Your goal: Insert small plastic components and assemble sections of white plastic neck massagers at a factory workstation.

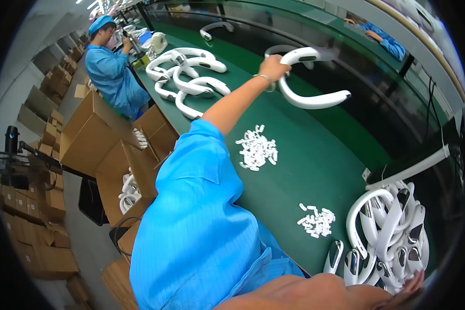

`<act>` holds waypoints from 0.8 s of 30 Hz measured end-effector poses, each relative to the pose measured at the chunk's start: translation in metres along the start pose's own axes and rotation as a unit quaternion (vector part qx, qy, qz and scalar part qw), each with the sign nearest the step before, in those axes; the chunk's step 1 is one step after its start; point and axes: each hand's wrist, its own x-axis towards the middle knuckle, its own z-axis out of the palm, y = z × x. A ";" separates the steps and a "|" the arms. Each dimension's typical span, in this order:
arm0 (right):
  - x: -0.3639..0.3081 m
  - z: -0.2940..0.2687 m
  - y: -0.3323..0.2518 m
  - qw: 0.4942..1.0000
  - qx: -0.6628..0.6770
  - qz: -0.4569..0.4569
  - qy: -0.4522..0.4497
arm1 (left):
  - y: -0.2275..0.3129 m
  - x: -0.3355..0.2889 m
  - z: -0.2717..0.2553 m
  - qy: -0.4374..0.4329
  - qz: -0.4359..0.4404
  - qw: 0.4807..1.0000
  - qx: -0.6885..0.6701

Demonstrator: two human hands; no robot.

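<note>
My left hand (274, 67), at the end of my outstretched arm in a blue sleeve, grips one end of a white U-shaped neckband shell (315, 101) and holds it up above the green table (320, 165). At the bottom edge lies my right forearm, and my right hand (411, 285) touches a heap of white and black curved shells (392, 232). Only the fingertips show, so its grip is unclear.
Two heaps of small white pieces (257, 148) (316, 222) lie on the table. Several white neckbands (191, 77) are stacked further left. A co-worker in blue (108, 72) sits beyond them. Open cardboard boxes (93, 134) stand on the floor. A dark conveyor (367, 88) runs behind.
</note>
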 end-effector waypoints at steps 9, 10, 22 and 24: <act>-0.039 0.180 -0.310 0.862 0.196 -0.368 -0.288 | -0.107 -0.007 -0.283 0.254 -0.013 0.957 -0.136; -0.030 0.204 -0.334 0.852 0.190 -0.389 -0.293 | -0.136 -0.007 -0.313 0.285 -0.037 0.946 -0.147; 0.025 0.525 -0.485 0.889 0.070 -0.379 -0.246 | -0.249 0.076 -0.439 0.330 -0.340 0.859 0.194; 0.013 0.539 -0.505 0.886 0.072 -0.352 -0.293 | -0.250 0.084 -0.445 0.265 -0.346 0.866 0.247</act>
